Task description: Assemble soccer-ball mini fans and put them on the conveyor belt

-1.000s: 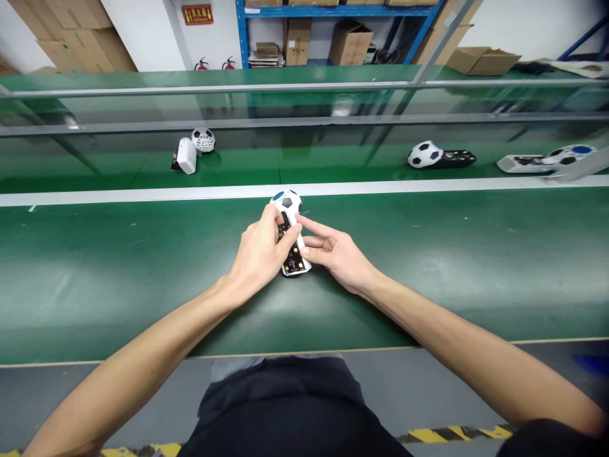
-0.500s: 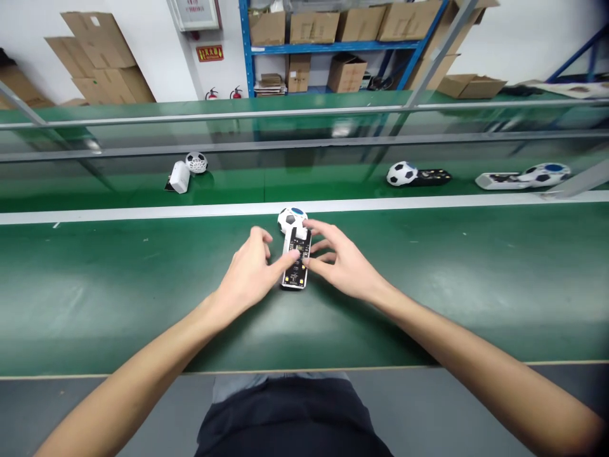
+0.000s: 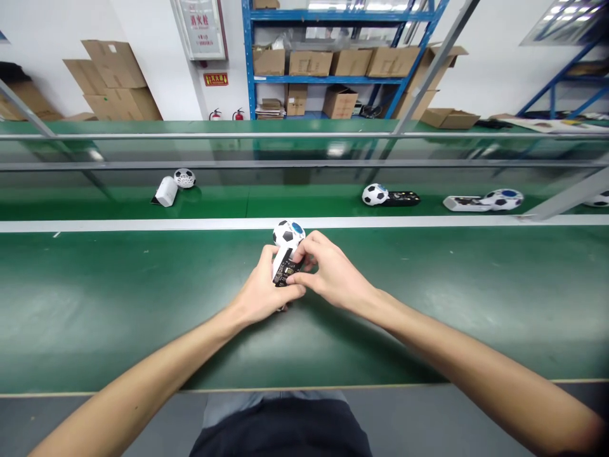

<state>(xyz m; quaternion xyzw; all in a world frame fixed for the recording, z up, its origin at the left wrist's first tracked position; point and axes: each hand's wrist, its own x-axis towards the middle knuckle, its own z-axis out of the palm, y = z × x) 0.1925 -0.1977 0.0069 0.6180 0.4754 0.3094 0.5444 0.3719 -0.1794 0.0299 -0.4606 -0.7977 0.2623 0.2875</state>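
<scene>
A football-patterned device (image 3: 288, 234), a white and black ball head on a white casing with a black circuit board (image 3: 283, 269), is between my hands above the green work surface. My left hand (image 3: 264, 287) wraps round the lower casing, its thumb across the board. With thumb and fingers bent, my right hand (image 3: 328, 266) pinches at the board's right edge. Its fingertips touch the board near the ball. The lower end of the casing is mostly hidden by my left hand.
On the green belt (image 3: 266, 202) beyond a white strip (image 3: 228, 224) lie similar devices: a white one (image 3: 166, 192) at left, one with a dark board (image 3: 402, 198) and another white one (image 3: 464, 203) at right. Metal rails (image 3: 304, 165) cross behind; a slanted post (image 3: 566, 190) stands right.
My left hand has closed round the casing and the device has tilted. My right fingers have bent into a pinch at the board. The view has tipped upward; the belt devices appear further left.
</scene>
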